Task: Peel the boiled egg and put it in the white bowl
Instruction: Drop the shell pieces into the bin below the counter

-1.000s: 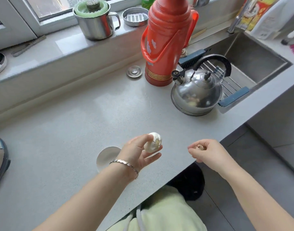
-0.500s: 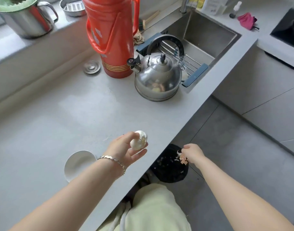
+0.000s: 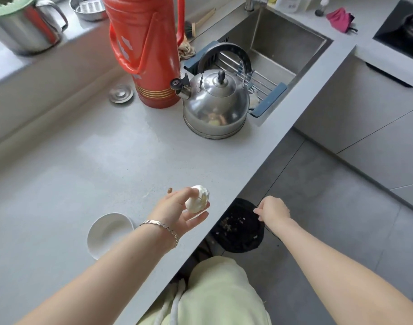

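My left hand holds the boiled egg between thumb and fingers above the counter's front edge; the egg shows white flesh with some shell still on its right side. The white bowl sits on the counter to the left of that hand, partly hidden by my left forearm. My right hand hangs off the counter, over a black bin on the floor, fingers pointing down and loosely apart with nothing visible in them. Bits of shell lie inside the bin.
A steel kettle and a red thermos stand at the back of the grey counter. A sink with a drying rack lies to the right. A metal pot sits on the windowsill.
My right hand carried shell pieces off the counter edge to the bin and let them go. My view has swung to the right. The left hand keeps holding the egg.
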